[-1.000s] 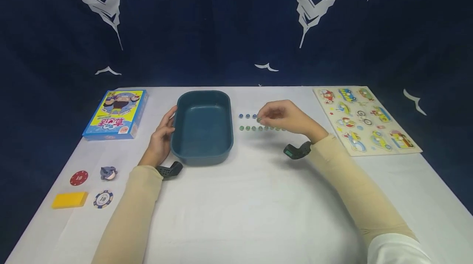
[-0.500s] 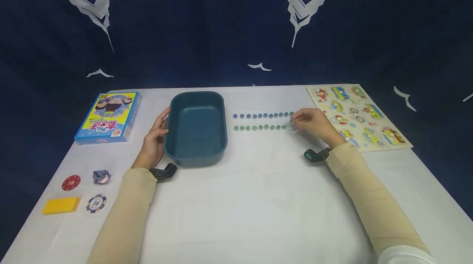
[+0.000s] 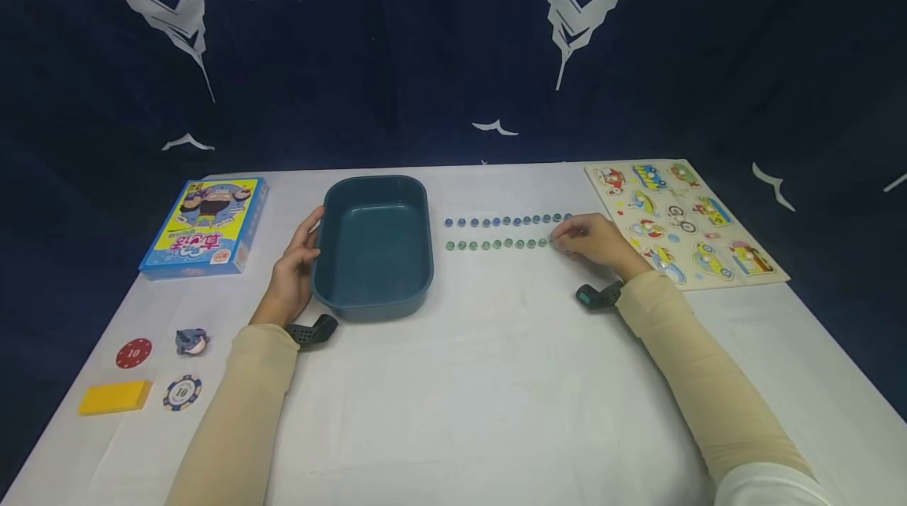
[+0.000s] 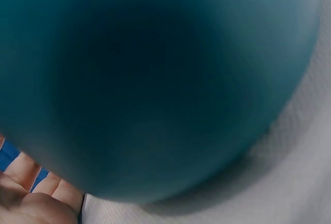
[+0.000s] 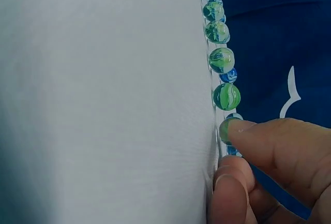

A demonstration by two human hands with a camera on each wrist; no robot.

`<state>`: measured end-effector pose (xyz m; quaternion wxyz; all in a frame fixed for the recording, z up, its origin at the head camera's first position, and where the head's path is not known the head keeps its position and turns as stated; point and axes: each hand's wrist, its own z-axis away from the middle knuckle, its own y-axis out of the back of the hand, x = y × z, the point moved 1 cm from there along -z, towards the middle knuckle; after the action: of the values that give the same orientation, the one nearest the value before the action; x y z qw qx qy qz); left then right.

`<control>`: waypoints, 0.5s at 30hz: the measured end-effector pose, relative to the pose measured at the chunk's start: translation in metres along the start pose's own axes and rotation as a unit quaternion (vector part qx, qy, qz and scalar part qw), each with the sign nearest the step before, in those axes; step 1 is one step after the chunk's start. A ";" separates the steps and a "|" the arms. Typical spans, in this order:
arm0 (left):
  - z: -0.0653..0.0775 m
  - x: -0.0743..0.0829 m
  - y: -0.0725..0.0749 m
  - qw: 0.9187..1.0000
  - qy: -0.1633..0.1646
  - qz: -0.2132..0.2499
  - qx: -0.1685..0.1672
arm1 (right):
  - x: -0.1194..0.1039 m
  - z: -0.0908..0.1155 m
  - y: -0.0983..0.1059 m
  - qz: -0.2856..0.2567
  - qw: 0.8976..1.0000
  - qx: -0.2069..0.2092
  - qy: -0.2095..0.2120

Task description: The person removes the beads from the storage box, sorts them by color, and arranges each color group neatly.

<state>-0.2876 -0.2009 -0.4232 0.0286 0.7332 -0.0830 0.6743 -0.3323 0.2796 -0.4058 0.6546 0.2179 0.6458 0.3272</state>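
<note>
My right hand (image 3: 591,240) pinches a green marble (image 5: 227,131) between thumb and fingers at the right end of the row of green marbles (image 3: 496,244). Behind that row runs a line of blue marbles (image 3: 496,221). Both rows lie on clear strips in the right wrist view. On the other side, my left hand (image 3: 289,278) rests against the left wall of a dark teal tub (image 3: 372,311), its fingers extended along the side. In the left wrist view the tub fills most of the picture, with some fingers (image 4: 49,185) at the lower left.
A yellow and blue game box (image 3: 204,227) stands at the back left. Nearer lie a red chip (image 3: 134,353), a small shark figure (image 3: 191,341), a yellow block (image 3: 115,397) and a white and blue chip (image 3: 182,393). A picture puzzle board (image 3: 687,223) lies back right.
My right hand has moved right, from over the middle of the rows to the green row's end, uncovering more marbles. The left hand stays at the tub; the head view has shifted slightly.
</note>
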 end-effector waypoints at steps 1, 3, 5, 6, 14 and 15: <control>0.000 0.000 0.000 1.000 -0.001 0.001 0.000 | 0.000 0.000 0.000 -0.001 1.000 -0.001 -0.002; 0.000 0.000 0.000 1.000 -0.003 0.002 -0.001 | 0.000 0.000 0.000 -0.004 1.000 -0.001 -0.005; 0.000 0.000 -0.001 1.000 -0.001 0.001 -0.002 | 0.000 0.001 0.001 -0.003 1.000 -0.003 -0.006; 0.000 0.000 -0.001 1.000 -0.001 0.000 -0.002 | 0.000 0.001 0.001 -0.004 1.000 -0.004 -0.008; -0.001 -0.001 0.001 1.000 0.000 0.003 -0.003 | -0.002 0.004 0.005 -0.008 1.000 -0.019 -0.012; -0.001 -0.001 0.001 1.000 0.000 0.003 -0.002 | -0.003 0.006 0.006 -0.011 1.000 -0.020 -0.012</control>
<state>-0.2884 -0.2017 -0.4246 0.0284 0.7327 -0.0865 0.6745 -0.3272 0.2827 -0.3989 0.6702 0.2018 0.6335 0.3298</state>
